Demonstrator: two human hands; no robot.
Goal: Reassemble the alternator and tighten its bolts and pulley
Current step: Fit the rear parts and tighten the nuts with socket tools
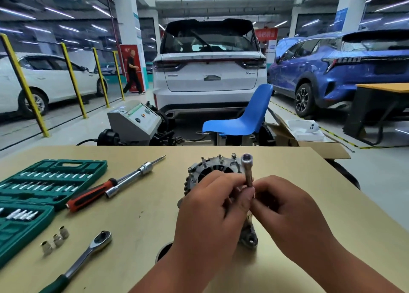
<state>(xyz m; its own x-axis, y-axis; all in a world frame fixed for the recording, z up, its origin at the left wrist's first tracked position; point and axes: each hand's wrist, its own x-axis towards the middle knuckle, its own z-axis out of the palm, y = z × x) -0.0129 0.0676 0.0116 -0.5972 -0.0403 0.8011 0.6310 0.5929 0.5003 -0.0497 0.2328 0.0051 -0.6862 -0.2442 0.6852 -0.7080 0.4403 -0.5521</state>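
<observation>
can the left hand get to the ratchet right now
Probably yes. The ratchet lies on bare table to the left of the left hand, with nothing between them. That hand is busy, though: with the right hand it pinches the long socket, so it must let go first.

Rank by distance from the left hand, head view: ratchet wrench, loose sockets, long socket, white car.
1. long socket: pinched in the left hand itself, over the alternator.
2. ratchet wrench: on the table, to the hand's left.
3. loose sockets: further left, beside the green tool case.
4. white car: beyond the table's far edge.
</observation>
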